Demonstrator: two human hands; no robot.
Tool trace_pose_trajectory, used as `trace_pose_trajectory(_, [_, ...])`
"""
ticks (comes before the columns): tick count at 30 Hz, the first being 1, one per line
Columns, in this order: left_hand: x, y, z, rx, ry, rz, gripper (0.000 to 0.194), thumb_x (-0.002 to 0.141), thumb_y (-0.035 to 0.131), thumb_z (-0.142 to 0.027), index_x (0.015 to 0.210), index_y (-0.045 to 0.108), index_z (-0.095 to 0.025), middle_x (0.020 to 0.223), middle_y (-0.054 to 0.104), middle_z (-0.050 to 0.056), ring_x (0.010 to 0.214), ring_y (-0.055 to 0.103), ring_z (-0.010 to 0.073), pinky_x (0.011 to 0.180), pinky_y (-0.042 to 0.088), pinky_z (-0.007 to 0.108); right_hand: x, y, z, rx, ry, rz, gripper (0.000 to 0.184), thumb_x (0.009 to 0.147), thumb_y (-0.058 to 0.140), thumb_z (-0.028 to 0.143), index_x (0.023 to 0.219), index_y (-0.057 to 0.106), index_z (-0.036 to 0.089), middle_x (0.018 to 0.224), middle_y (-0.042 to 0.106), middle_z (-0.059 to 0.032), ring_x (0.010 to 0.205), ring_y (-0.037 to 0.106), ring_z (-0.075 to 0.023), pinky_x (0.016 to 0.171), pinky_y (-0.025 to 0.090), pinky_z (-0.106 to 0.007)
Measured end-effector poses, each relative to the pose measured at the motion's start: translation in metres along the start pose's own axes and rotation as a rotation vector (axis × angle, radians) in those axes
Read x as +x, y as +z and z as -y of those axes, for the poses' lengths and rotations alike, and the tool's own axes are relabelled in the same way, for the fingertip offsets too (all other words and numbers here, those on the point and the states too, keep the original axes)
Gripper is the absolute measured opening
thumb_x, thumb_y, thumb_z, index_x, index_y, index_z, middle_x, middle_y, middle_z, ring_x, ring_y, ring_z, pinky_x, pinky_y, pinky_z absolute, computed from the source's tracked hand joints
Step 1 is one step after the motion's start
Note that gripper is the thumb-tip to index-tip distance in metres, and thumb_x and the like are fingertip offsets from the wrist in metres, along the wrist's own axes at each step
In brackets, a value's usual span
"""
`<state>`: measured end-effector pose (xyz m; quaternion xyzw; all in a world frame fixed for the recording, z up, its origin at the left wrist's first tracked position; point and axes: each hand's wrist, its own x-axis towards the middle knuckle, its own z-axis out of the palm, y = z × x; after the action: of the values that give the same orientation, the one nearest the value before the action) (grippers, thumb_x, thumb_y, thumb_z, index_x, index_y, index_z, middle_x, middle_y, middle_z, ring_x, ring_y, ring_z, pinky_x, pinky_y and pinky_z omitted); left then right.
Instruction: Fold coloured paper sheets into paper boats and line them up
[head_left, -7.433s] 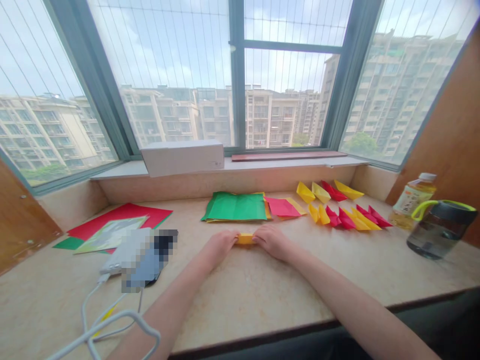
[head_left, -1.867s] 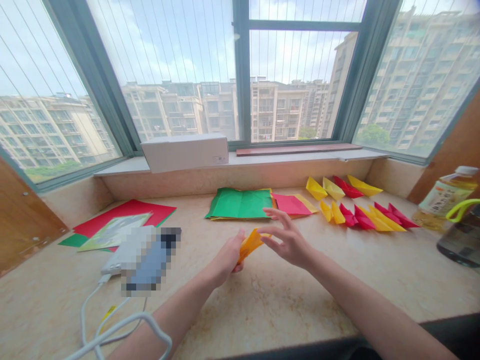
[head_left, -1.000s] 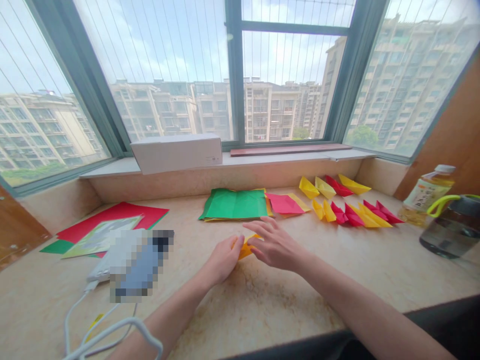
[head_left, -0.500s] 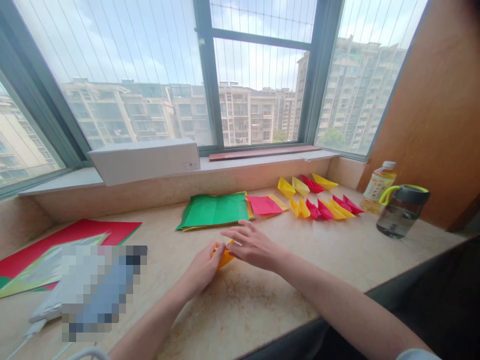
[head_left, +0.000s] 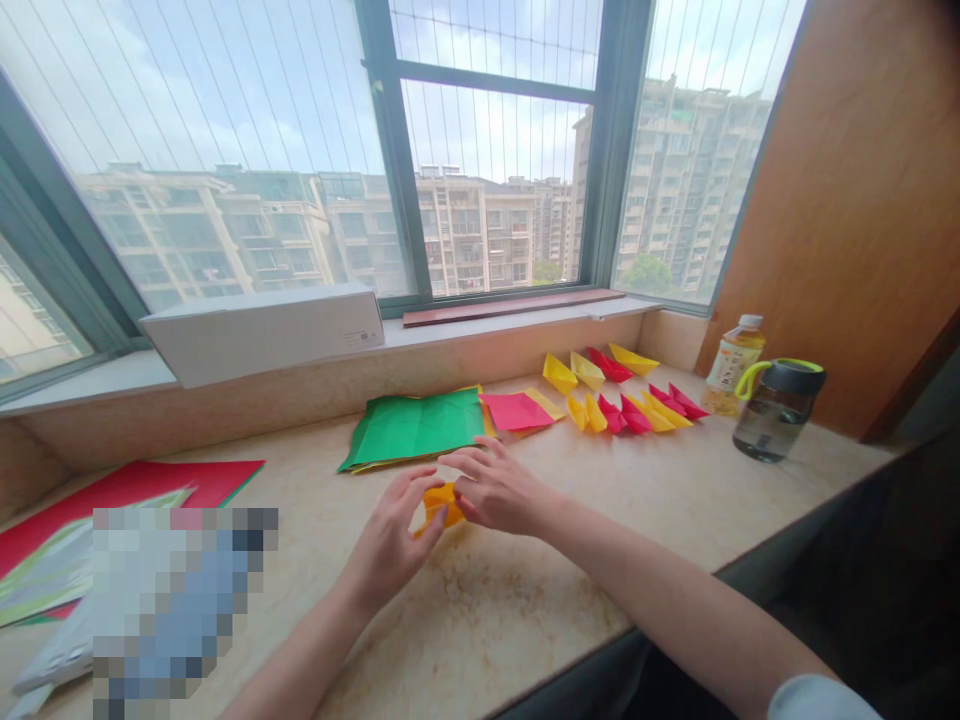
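A small folded piece of orange-yellow paper (head_left: 441,503) sits between both hands just above the stone counter (head_left: 525,590). My left hand (head_left: 390,535) pinches its left side, fingers curled round it. My right hand (head_left: 495,487) presses on its right side, fingers partly stretched over it. Most of the paper is hidden by the fingers. Behind the hands lie a green sheet (head_left: 416,427) and a pink sheet (head_left: 514,410). Several folded yellow and red paper boats (head_left: 622,395) stand in rows at the back right.
A white box (head_left: 262,330) rests on the window ledge. Red and green sheets (head_left: 127,490) and a blurred-out object (head_left: 176,590) lie at the left. A drink bottle (head_left: 731,365) and a dark jug with a green handle (head_left: 772,410) stand at the right.
The view has swung to the right, so everything sits further left. Earlier the paper was lifted off the counter; now both hands hold it low near the surface, fingers shifted over it.
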<state>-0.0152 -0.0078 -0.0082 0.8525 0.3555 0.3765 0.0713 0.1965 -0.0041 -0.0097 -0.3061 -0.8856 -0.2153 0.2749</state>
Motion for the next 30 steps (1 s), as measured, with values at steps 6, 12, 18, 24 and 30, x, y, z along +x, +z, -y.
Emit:
trace_pose_trajectory(6, [-0.0035, 0.0044, 0.0052, 0.143, 0.122, 0.104, 0.017, 0.088, 0.056, -0.019, 0.100, 0.068, -0.022, 0.117, 0.063, 0.010, 0.110, 0.061, 0.0260, 0.094, 0.051, 0.043, -0.0028, 0.0056, -0.0007, 0.033, 0.013, 0.044, 0.015, 0.092, 0.057, 0.027, 0.096, 0.068, 0.017, 0.132, 0.060, -0.0114, 0.118, 0.053, -0.0247, 0.108, 0.030, -0.049])
trace_pose_trajectory(12, [-0.0025, 0.0016, 0.0075, 0.230, 0.103, 0.127, 0.018, 0.087, 0.059, -0.021, 0.102, 0.068, -0.020, 0.111, 0.065, 0.011, 0.103, 0.062, 0.0274, 0.091, 0.052, 0.046, -0.0018, 0.0060, 0.0021, 0.041, -0.015, 0.048, 0.017, 0.090, 0.058, 0.026, 0.102, 0.067, 0.018, 0.131, 0.061, -0.0105, 0.114, 0.054, -0.0242, 0.107, 0.031, -0.047])
trace_pose_trajectory(18, [-0.0021, 0.0005, 0.0037, 0.267, 0.096, 0.158, 0.018, 0.090, 0.053, -0.019, 0.091, 0.070, -0.021, 0.113, 0.064, 0.010, 0.104, 0.061, 0.0273, 0.091, 0.052, 0.046, -0.0017, 0.0047, 0.0053, 0.028, -0.022, 0.053, 0.018, 0.094, 0.055, 0.028, 0.100, 0.067, 0.017, 0.126, 0.063, -0.0094, 0.110, 0.055, -0.0229, 0.106, 0.035, -0.043])
trace_pose_trajectory(24, [-0.0020, -0.0017, 0.0019, 0.271, 0.103, 0.166, 0.018, 0.091, 0.052, -0.020, 0.082, 0.068, -0.019, 0.111, 0.065, 0.010, 0.100, 0.062, 0.0263, 0.089, 0.052, 0.044, -0.0045, 0.0055, 0.0017, 0.066, 0.023, 0.068, 0.024, 0.093, 0.058, 0.040, 0.101, 0.068, 0.019, 0.128, 0.061, -0.0093, 0.115, 0.053, -0.0244, 0.105, 0.035, -0.045])
trace_pose_trajectory(30, [-0.0017, -0.0014, -0.0011, 0.255, 0.128, 0.152, 0.018, 0.089, 0.052, -0.017, 0.089, 0.070, -0.020, 0.110, 0.066, 0.010, 0.099, 0.062, 0.0264, 0.087, 0.052, 0.043, -0.0039, 0.0081, 0.0026, 0.077, -0.038, 0.062, 0.014, 0.095, 0.057, 0.024, 0.101, 0.068, 0.020, 0.123, 0.065, -0.0073, 0.115, 0.054, -0.0215, 0.110, 0.030, -0.046])
